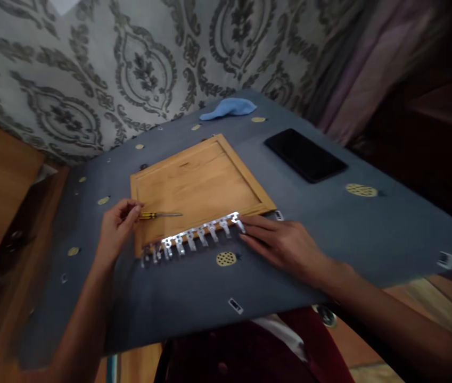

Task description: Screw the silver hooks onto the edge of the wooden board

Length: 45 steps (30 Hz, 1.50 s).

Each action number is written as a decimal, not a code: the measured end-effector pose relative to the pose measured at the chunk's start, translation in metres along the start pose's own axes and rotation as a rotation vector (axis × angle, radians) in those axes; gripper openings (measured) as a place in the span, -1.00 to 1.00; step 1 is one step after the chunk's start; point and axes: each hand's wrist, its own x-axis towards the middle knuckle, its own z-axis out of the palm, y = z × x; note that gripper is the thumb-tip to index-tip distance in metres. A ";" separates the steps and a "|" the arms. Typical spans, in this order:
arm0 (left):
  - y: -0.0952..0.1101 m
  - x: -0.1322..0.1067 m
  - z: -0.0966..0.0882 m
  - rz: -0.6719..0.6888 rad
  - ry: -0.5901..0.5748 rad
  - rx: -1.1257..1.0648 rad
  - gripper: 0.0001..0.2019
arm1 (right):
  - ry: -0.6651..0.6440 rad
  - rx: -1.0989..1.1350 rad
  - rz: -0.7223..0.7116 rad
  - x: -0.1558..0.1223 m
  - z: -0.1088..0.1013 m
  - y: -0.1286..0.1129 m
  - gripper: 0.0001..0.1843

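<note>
The left hand [118, 226] pinches the yellow handle of the screwdriver [148, 215] (shaft pointing right) above the wooden panel [197, 181]. The right hand [289, 244] meets the right end of the hook rail [212, 231], along the panel's near edge; whether its fingers clamp cannot be told.

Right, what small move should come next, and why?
Perhaps bring the screwdriver to the hooked strip: the left hand grips the tool's handle, the tip is clear of the strip, and the right hand touches the strip's end.
</note>
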 end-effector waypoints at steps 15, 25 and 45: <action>-0.051 -0.006 -0.026 0.145 -0.087 0.301 -0.60 | 0.024 0.051 0.034 -0.004 0.007 0.006 -0.69; -0.055 0.003 -0.027 0.309 -0.203 0.392 -0.64 | -0.032 0.011 0.030 0.001 0.001 0.000 -0.66; 0.093 -0.019 0.036 0.462 0.234 -0.321 -0.92 | -0.144 0.131 0.109 0.000 0.000 0.000 -0.66</action>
